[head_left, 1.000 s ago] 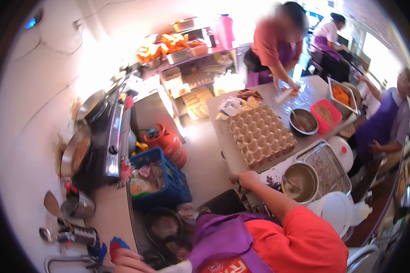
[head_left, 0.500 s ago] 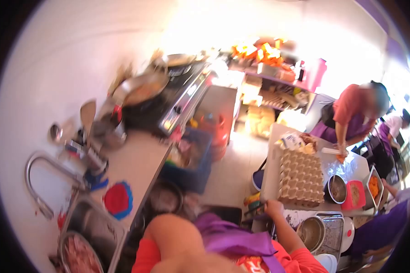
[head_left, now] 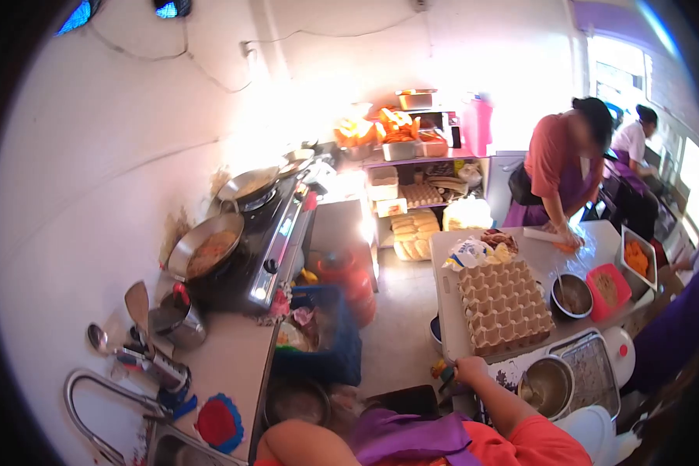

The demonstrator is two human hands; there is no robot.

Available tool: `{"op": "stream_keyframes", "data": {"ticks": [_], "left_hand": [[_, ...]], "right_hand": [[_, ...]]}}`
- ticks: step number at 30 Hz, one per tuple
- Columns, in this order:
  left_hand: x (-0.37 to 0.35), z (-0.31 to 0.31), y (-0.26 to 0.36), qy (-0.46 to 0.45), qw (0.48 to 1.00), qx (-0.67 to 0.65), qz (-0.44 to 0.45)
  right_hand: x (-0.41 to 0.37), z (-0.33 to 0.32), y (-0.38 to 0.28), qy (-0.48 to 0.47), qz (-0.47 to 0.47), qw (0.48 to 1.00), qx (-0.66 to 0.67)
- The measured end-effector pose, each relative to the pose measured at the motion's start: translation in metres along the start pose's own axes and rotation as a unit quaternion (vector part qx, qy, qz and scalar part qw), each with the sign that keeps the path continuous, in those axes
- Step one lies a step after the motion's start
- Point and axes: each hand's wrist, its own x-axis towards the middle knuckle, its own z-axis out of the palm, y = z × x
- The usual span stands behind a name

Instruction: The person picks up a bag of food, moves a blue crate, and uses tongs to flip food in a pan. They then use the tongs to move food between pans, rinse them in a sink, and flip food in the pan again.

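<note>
My right hand (head_left: 471,370) is at the near left corner of the white table, just below the egg trays. Its fingers look closed around something dark by the table edge, too small to make out. To its right, a pot (head_left: 547,387) with a utensil inside stands beside a wire rack (head_left: 588,366). The stacked cardboard egg trays (head_left: 505,304) lie on the table above it. My left arm (head_left: 307,445) is bent at the bottom edge, and the left hand is out of sight.
Across the table (head_left: 446,256), a co-worker (head_left: 559,163) bends over plastic film. Two woks, one of them a near wok (head_left: 207,247), sit on the stove (head_left: 245,272). A blue crate (head_left: 342,342) stands on the floor. At lower left is a sink (head_left: 175,449).
My view has tilted up and turned, bringing more wall into sight. My left arm has dropped lower in the picture. The right hand stays by the table edge.
</note>
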Motion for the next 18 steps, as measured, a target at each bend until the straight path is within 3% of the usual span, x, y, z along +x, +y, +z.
{"op": "stream_keyframes", "data": {"ticks": [18], "left_hand": [[-0.007,0.009,-0.007,-0.08,0.995,-0.037,-0.046]], "right_hand": [[0.005,0.009,0.004,-0.025,0.034,0.999,0.027]]}}
